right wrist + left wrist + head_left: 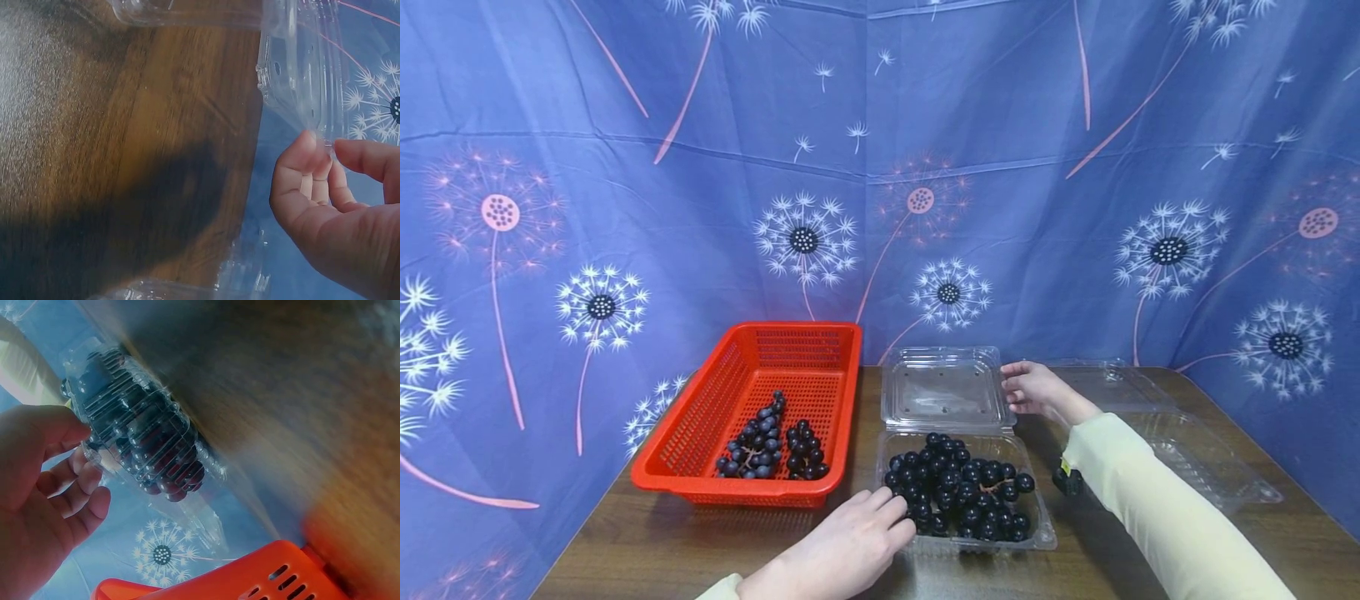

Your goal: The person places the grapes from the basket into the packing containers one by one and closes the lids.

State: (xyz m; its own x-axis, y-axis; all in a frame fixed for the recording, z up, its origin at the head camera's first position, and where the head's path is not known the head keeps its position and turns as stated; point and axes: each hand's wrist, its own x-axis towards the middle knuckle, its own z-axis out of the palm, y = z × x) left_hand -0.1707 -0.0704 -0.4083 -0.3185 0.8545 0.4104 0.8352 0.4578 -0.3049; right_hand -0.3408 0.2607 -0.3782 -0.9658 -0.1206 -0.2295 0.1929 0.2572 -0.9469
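Dark grapes (951, 487) fill the base of a clear plastic clamshell box (1043, 525), whose hinged lid (946, 390) stands raised behind them. With thumb and fingertips, my left hand (850, 542) holds the box's front left corner. The left wrist view shows the grapes (159, 440) through the ribbed plastic, the thumb against the rim and the other fingers bent below. My right hand (1043, 393) pinches the lid's right edge. From the right wrist, the lid (306, 69) has its corner between thumb and fingertips.
A red slotted basket (805, 385) to the left contains two small grape bunches (758, 442). More clear plastic containers (1195, 458) lie on the right side of the wooden table (602, 542), partly behind the right sleeve (1157, 500). A blue dandelion-print cloth (1037, 250) hangs behind.
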